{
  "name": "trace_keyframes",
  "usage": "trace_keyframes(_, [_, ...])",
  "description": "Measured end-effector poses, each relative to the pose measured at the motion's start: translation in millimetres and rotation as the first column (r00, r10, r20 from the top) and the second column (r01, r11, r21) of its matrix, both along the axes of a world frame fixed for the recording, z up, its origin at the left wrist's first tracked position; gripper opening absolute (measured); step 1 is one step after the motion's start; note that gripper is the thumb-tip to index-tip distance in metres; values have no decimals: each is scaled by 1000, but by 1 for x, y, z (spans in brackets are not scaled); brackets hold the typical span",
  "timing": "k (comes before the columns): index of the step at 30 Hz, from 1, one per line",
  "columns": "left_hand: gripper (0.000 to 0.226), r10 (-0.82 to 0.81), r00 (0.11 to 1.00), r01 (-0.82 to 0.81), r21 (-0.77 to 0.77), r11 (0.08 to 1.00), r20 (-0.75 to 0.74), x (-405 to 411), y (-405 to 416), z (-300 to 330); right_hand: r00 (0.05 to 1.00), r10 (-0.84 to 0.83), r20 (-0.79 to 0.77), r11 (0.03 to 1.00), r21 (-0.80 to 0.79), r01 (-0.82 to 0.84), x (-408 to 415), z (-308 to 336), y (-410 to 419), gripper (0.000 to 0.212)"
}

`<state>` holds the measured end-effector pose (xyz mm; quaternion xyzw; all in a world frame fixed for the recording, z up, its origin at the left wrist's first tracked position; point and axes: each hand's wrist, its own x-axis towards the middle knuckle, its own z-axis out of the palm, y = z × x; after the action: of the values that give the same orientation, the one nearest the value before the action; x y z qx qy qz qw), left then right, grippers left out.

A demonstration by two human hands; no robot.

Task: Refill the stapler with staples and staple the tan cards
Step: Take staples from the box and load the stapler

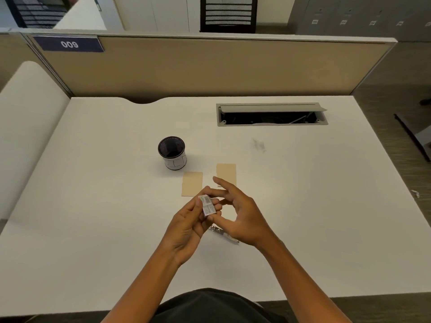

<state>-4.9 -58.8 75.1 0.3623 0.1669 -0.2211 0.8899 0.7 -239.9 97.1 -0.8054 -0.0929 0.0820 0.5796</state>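
My left hand (189, 226) holds a small staple box (207, 205) with a barcode label, gripped between thumb and fingers above the desk. My right hand (238, 215) is beside it; its thumb and a fingertip touch the box while the other fingers spread out. Under the hands on the white desk (93, 206) lies a metal stapler (225, 234), mostly hidden by them. Two tan cards lie side by side just beyond the hands: the left card (192, 183) and the right card (226, 173), which is partly covered by my right fingers.
A black mesh pen cup (172, 153) stands left of the cards. A grey cable tray (271, 114) with its lid raised is set into the far right of the desk. A beige partition (210, 66) closes the back edge.
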Motion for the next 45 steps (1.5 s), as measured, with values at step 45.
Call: trace_keyframes(45, [39, -20, 996, 13, 75, 997, 89, -12, 20, 13, 948, -121, 294, 933, -291, 209, 11, 37, 44, 14])
